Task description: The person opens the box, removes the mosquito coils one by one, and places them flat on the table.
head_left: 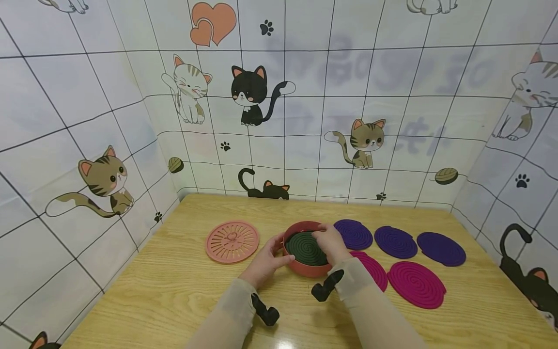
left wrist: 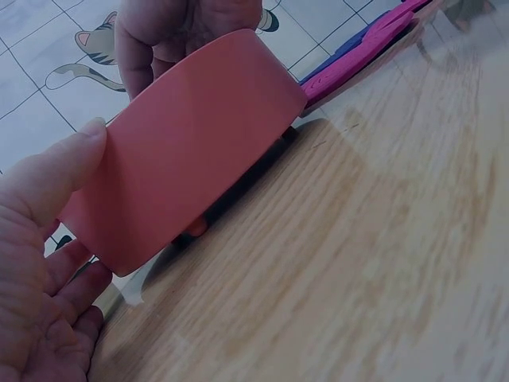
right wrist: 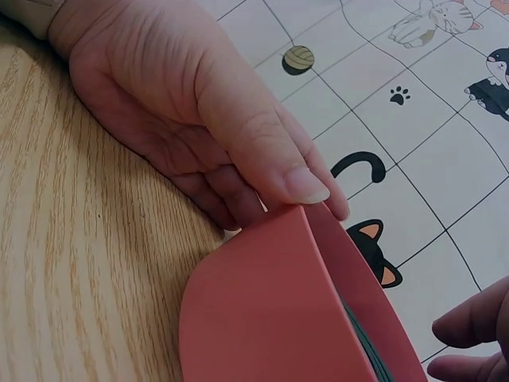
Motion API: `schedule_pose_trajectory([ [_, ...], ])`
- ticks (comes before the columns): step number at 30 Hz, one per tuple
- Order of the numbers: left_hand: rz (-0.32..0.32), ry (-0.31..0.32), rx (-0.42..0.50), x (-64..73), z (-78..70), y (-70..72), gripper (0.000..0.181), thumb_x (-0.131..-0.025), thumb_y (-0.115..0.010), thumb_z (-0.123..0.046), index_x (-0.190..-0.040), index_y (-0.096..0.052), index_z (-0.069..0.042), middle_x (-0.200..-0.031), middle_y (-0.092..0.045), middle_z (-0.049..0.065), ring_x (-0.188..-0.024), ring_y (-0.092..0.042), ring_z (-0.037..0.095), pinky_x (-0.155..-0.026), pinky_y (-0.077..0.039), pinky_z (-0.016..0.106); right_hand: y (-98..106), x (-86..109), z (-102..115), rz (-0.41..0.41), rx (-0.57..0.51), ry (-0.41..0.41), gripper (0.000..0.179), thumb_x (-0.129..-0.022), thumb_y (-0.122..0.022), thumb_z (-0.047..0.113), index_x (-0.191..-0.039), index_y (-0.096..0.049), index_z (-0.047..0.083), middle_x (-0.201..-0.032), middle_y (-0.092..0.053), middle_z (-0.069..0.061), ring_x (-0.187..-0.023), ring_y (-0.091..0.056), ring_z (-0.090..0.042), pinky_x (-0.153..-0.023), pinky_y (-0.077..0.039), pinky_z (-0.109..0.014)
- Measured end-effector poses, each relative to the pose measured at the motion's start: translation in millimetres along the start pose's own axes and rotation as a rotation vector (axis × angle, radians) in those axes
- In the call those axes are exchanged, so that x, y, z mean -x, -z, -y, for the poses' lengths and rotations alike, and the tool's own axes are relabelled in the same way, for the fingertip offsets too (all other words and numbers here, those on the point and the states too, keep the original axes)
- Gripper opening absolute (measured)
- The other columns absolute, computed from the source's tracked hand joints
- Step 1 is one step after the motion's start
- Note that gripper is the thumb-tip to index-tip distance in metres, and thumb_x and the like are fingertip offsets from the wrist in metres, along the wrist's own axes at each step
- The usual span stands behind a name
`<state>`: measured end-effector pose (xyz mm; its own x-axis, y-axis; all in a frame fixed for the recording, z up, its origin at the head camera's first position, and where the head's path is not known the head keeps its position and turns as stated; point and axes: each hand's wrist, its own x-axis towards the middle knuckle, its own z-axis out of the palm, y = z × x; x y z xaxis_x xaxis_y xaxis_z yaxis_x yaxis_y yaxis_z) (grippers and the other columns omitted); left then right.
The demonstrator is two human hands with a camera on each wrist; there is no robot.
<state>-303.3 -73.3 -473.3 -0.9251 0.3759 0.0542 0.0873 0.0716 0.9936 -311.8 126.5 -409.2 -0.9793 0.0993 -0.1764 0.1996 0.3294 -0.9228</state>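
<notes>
A round salmon-red mosquito coil box (head_left: 308,270) stands uncovered on the table, a dark green mosquito coil (head_left: 306,248) lying flat inside. My left hand (head_left: 266,262) grips the box from the left, thumb against the near wall and fingers around the far side. In the left wrist view, short feet show under the box wall (left wrist: 199,143). My right hand (head_left: 332,244) holds the right rim, its thumb (right wrist: 306,185) at the edge and other fingers outside in the right wrist view. A slotted salmon lid (head_left: 232,242) lies left of the box.
Several purple coils (head_left: 395,242) lie in a row at the back right. Two magenta coils (head_left: 417,285) lie in front of them, one partly behind my right sleeve (head_left: 370,295). The wooden table (head_left: 174,291) meets cat-printed walls (head_left: 305,160) at the back and sides.
</notes>
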Motion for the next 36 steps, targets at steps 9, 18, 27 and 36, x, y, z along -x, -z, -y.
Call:
schedule_pose_trajectory([
  [9,-0.008,-0.003,0.004,0.0,-0.6,-1.1,0.077,-0.086,-0.074,-0.025,-0.150,-0.031,-0.016,-0.149,-0.039,0.007,-0.137,-0.034,0.027,-0.109,-0.034,0.047,-0.2,0.7,-0.3,-0.015,-0.002,-0.006,0.044,-0.098,-0.048,0.012,-0.139,-0.040,-0.001,-0.140,-0.042,-0.024,-0.128,-0.040,-0.041,-0.105,-0.033,-0.057],
  [18,-0.003,-0.010,-0.005,-0.3,0.0,-0.5,0.076,-0.087,-0.073,-0.025,-0.150,-0.032,-0.016,-0.148,-0.040,0.006,-0.137,-0.035,0.027,-0.109,-0.032,0.048,-0.7,0.6,0.0,-0.048,-0.058,0.015,0.044,-0.098,-0.051,0.010,-0.140,-0.042,0.001,-0.138,-0.045,-0.021,-0.127,-0.042,-0.038,-0.105,-0.036,-0.054],
  [27,-0.001,-0.007,-0.006,-1.0,1.5,0.3,0.076,-0.086,-0.074,-0.026,-0.149,-0.033,-0.018,-0.148,-0.040,0.004,-0.137,-0.035,0.026,-0.110,-0.031,0.048,1.1,-1.3,-1.7,-0.085,-0.122,0.071,0.043,-0.095,-0.055,0.006,-0.135,-0.046,-0.002,-0.128,-0.052,-0.021,-0.118,-0.048,-0.036,-0.102,-0.039,-0.050],
  [36,-0.006,0.004,-0.007,0.8,-0.1,0.8,0.077,-0.086,-0.075,-0.026,-0.150,-0.032,-0.020,-0.149,-0.040,0.004,-0.137,-0.034,0.026,-0.110,-0.031,0.048,2.6,-1.7,-3.1,-0.075,-0.218,0.067,0.042,-0.094,-0.054,0.001,-0.134,-0.046,-0.002,-0.128,-0.051,-0.021,-0.117,-0.048,-0.035,-0.101,-0.039,-0.048],
])
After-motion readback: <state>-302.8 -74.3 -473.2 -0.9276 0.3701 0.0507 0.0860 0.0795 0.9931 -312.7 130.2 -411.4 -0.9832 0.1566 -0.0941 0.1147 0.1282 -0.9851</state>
